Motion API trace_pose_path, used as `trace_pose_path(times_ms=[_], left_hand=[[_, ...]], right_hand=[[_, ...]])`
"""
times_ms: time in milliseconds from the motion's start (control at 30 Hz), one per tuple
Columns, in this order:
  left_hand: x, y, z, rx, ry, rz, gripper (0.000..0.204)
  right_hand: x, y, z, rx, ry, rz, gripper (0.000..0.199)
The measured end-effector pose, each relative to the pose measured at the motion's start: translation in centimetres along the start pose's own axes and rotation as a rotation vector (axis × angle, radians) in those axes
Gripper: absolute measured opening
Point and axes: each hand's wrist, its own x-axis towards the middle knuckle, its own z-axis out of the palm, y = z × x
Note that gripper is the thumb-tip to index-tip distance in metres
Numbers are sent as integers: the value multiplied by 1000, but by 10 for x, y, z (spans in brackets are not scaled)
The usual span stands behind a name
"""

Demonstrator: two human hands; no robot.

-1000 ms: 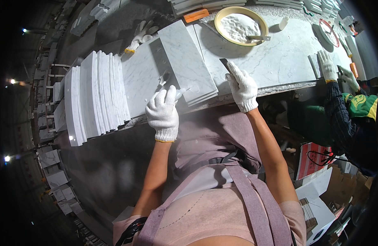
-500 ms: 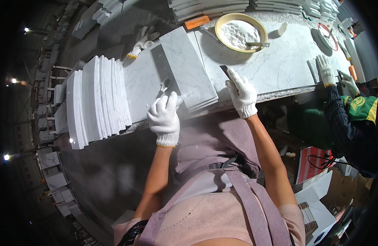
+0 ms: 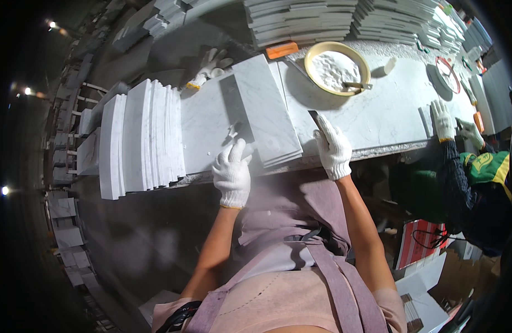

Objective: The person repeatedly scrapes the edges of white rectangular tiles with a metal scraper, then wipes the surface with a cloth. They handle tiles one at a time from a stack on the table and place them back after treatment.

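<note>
A narrow grey-veined marble tile (image 3: 265, 108) lies on top of another at the near edge of the bench, overhanging a little. My left hand (image 3: 232, 176), in a white knit glove, is just left of the tile's near end. Its fingers are curled together, and whatever is between them is too blurred to make out. White scraps (image 3: 232, 132) lie on the slab beyond it. Right of the tile, my gloved right hand (image 3: 334, 149) is closed around a dark flat tool (image 3: 317, 119), whose end sticks out past the fingers.
Upright marble tiles (image 3: 139, 139) stand in a row at left. Beyond are a spare glove (image 3: 208, 69), an orange block (image 3: 282, 50), a yellow bowl (image 3: 310, 69) of white paste with a putty knife (image 3: 358, 85), and stacked tiles (image 3: 300, 22). A co-worker's gloved hands (image 3: 444, 119) work at right.
The whole scene sits lower and slightly further right in the picture, as my view has shifted. Both hands keep nearly the same places beside the tile, and the right still grips the dark tool.
</note>
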Motion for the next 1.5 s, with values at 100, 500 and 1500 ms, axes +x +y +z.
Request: trace_pose_path(times_ms=[100, 500, 1500], left_hand=[[3, -2, -2, -332, -14, -142, 53], [66, -68, 51, -769, 79, -534, 39], [72, -61, 36, -162, 388, -173, 53]], right_hand=[[2, 0, 2, 9, 74, -81, 57], [-4, 5, 6, -60, 85, -39, 56], [-1, -9, 6, -19, 50, -90, 73]])
